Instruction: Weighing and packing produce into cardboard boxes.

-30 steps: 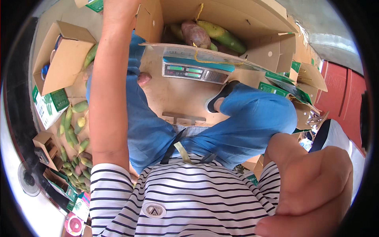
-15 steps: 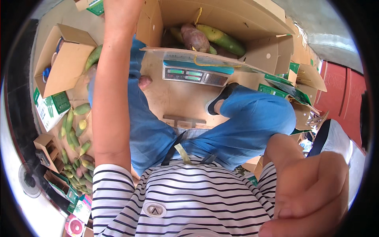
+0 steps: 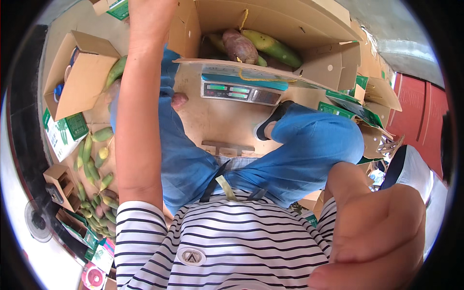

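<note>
My left arm reaches far forward past the open carton (image 3: 299, 77); only the wrist and part of my left hand (image 3: 152, 14) show at the top edge, and its fingers are out of view. My right hand (image 3: 372, 237) is raised close to the camera at the lower right, fingers curled together, with nothing seen in it. The carton stands on a digital scale (image 3: 241, 93) with a turquoise top. Inside it lie a purplish-red radish-like root (image 3: 240, 47) and a long green one (image 3: 273, 48). Yellow cord (image 3: 266, 79) hangs over its near wall.
Several green radish-like roots (image 3: 87, 150) lie spread on the left floor, and a reddish one (image 3: 179, 101) lies near my left leg. Another open carton (image 3: 87, 77) stands at left. Flattened green-and-tan cartons (image 3: 362, 113) crowd the right, before a red panel (image 3: 418, 116). A low stool (image 3: 228, 148) is below me.
Very little differs. My right hand has shifted slightly left and down, and the whole view has moved a touch.
</note>
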{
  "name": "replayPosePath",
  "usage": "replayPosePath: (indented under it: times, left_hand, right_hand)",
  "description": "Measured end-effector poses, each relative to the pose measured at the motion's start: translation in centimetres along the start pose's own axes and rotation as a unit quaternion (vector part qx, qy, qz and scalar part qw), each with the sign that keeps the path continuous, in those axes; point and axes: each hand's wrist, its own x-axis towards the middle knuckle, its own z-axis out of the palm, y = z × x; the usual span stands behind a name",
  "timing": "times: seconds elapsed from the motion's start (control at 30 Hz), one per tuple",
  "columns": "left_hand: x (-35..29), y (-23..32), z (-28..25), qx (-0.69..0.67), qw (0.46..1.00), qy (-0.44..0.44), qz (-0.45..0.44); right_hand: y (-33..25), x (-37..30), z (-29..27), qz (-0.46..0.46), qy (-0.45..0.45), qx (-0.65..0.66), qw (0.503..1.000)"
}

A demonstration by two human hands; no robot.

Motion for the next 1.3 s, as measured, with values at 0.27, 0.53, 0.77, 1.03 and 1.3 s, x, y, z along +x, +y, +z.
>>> replayPosePath:
  times: [0.27, 0.53, 0.77, 1.03, 1.3]
  left_hand:
    - [0.0, 0.1, -0.7, 0.024, 1.0, -0.005, -0.005]
    - [-0.5, 0.8, -0.1, 0.024, 1.0, 0.001, 0.006]
    - [-1.3, 2.1, -0.1, -0.003, 1.0, 0.026, -0.001]
    - [0.5, 0.2, -2.1, -0.006, 0.998, 0.059, 0.008]
    - [0.1, 2.1, -2.9, -0.056, 0.996, 0.074, 0.013]
  right_hand:
    - [0.2, -0.2, 0.9, -0.126, 0.071, -0.08, 0.986]
    - [1.2, 1.4, 1.4, -0.027, -0.09, -0.05, 0.994]
    - [-0.7, 8.7, -0.4, 0.302, -0.536, -0.265, 0.742]
    - [11.4, 4.2, 0.7, 0.073, -0.31, -0.297, 0.9]
    - [16.0, 0.4, -1.7, 0.143, -0.397, -0.45, 0.787]
